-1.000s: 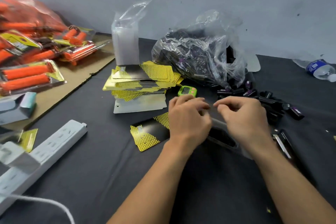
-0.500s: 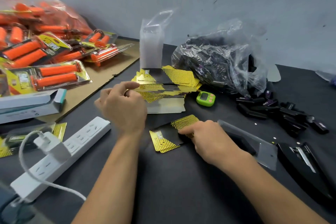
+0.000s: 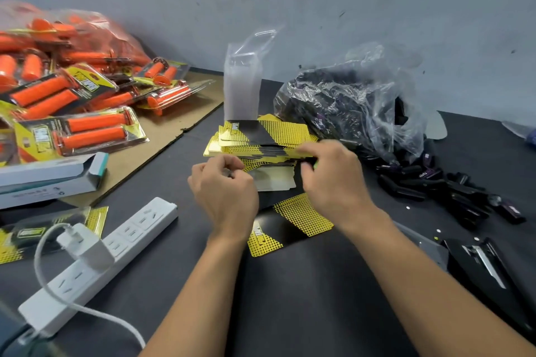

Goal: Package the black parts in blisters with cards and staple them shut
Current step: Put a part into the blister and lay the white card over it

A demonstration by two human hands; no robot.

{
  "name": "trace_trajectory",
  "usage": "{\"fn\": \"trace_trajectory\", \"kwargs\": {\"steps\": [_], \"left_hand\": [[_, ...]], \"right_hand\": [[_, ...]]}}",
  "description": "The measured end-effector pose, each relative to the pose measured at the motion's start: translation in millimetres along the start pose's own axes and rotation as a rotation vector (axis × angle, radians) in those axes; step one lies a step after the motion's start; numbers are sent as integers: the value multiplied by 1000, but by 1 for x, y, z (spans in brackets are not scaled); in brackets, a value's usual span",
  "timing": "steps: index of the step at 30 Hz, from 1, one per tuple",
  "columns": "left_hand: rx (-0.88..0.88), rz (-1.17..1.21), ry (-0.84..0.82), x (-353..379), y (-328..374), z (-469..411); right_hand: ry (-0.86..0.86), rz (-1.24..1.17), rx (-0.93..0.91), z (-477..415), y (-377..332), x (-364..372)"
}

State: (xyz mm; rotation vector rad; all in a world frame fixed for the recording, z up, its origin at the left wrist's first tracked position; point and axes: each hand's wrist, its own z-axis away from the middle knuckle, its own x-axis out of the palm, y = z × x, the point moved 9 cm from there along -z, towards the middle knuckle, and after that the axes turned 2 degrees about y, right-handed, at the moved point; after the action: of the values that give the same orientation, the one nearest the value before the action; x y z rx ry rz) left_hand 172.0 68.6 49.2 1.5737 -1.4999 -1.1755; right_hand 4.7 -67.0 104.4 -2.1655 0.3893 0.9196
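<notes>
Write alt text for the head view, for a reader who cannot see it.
On a dark table, the right hand grips the edge of a stack of yellow cards; the left hand curls beside it. Loose black parts lie to the right.

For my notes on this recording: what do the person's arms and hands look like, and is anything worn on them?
The left forearm and the right forearm are bare down to the picture's lower edge; no sleeve shows. The left hand and the right hand wear no gloves, and no ring, watch or bracelet is visible on the sides that show.
</notes>
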Motion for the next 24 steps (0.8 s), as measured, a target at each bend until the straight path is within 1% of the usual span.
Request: {"fn": "trace_trajectory", "kwargs": {"steps": [1,4,6,7,9,11,13,15,17,18,19,21,22,23,24], "left_hand": [[25,-15,-8,2,0,1],[94,-82,-26,8,0,4],[85,-106,-16,7,-4,3],[68,-112,-14,7,-6,2],[47,-113,-9,6,-8,1],[59,-101,3,4,-5,2],[73,-102,4,4,-3,2],[63,-100,-8,5,-4,3],[42,-95,-12,5,-5,3],[39,-98,-16,5,-5,3],[40,-103,-23,5,-5,3],[42,-104,-42,6,-5,3],[43,-101,-49,6,-5,3],[47,-98,-55,6,-5,3],[55,-98,-58,7,-4,4]], "right_hand": [[-43,23,-12,-15,-7,9],[-265,189,-102,-52,-29,46],[-346,280,-135,-61,-33,63],[-332,280,-124,-63,-32,64],[-238,272,-117,-61,-34,57],[-174,290,-128,-53,-39,52],[-183,253,-121,-48,-41,50],[-227,145,-61,-48,-35,46],[-256,85,-35,-48,-33,41],[-229,86,-54,-46,-37,36],[-150,99,-97,-44,-42,28],[124,96,-189,-38,-47,2],[249,65,-205,-33,-46,-11],[334,32,-204,-30,-41,-22],[383,15,-201,-28,-36,-29]]}}
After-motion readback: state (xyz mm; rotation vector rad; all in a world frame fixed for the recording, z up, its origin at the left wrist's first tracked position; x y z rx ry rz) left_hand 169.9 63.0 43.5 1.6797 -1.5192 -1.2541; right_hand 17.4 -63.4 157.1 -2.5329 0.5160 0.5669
